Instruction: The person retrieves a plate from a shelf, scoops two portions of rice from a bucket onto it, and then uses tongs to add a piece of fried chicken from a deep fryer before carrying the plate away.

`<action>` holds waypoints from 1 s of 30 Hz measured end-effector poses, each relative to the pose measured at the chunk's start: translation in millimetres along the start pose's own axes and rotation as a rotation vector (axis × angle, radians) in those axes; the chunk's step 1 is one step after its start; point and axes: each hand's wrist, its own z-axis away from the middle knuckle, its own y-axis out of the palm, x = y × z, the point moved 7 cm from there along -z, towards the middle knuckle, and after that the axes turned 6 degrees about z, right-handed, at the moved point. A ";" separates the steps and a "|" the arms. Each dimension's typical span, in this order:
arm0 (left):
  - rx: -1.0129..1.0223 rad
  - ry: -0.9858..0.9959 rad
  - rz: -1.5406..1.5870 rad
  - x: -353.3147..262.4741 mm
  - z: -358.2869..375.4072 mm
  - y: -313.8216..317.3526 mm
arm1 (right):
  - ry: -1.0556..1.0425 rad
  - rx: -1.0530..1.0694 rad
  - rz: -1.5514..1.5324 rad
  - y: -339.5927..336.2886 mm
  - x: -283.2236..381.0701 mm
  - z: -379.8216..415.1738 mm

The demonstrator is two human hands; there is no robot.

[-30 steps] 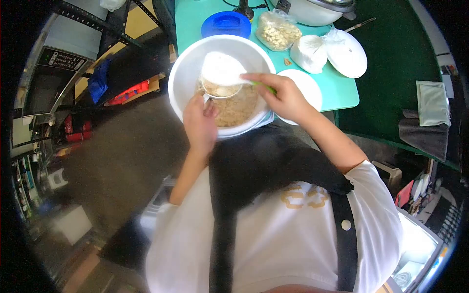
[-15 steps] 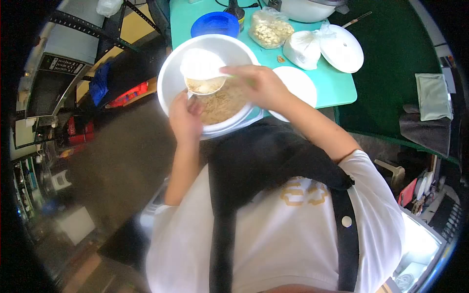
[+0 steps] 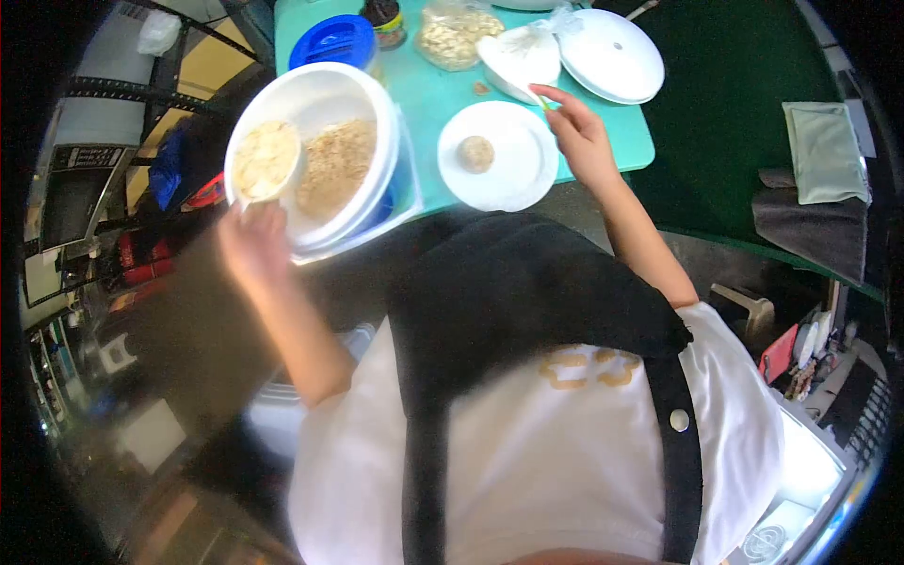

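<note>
My left hand point(image 3: 254, 243), blurred, is closed on the handle of a white measuring cup point(image 3: 266, 162) heaped with pale, flaky powder. The cup is over the left side of a large white bucket point(image 3: 325, 83). Light brown, crumbly powder point(image 3: 335, 165) lies inside the bucket. Closed in a pinch, my right hand point(image 3: 581, 137) is above the table, right of a white plate point(image 3: 499, 193). From its fingers pokes a thin yellow-green piece whose kind I cannot make out. A small round beige lump point(image 3: 476, 153) sits on the plate.
Behind the bucket stands a blue-lidded container point(image 3: 331, 42) with a dark-topped jar point(image 3: 384, 21) nearby. A bag of pale pieces point(image 3: 459, 36), a tied white bag point(image 3: 523, 61) and a white lid point(image 3: 612, 56) lie across the turquoise table point(image 3: 424, 104). Shelving stands left.
The left hand has carried the filled cup left within the bucket. My right hand has withdrawn from over the bucket to the plate's right, uncovering the plate and its lump. The view has shifted.
</note>
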 end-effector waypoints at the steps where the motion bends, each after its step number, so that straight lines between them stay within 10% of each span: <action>1: -0.006 0.018 0.022 1.8 14.9 8.7 | 0.116 -0.032 0.067 -22.5 -13.7 9.7; 6: -0.117 0.044 -0.004 49.9 85.0 85.3 | 0.395 -0.125 -0.053 -101.0 -69.1 59.3; 8: 0.159 -0.173 -0.044 100.1 82.7 99.4 | 0.436 -0.138 -0.120 -120.6 -83.7 72.8; 17: 0.356 -0.576 -0.696 362.7 13.4 32.8 | 0.421 -0.092 -0.115 -146.1 -104.6 94.8; 22: 0.888 -0.087 -1.709 392.0 23.2 73.5 | 0.410 -0.052 -0.136 -160.5 -111.2 107.9; 30: 1.308 0.569 -2.158 427.2 80.8 78.4 | 0.477 -0.024 -0.034 -172.0 -127.4 127.9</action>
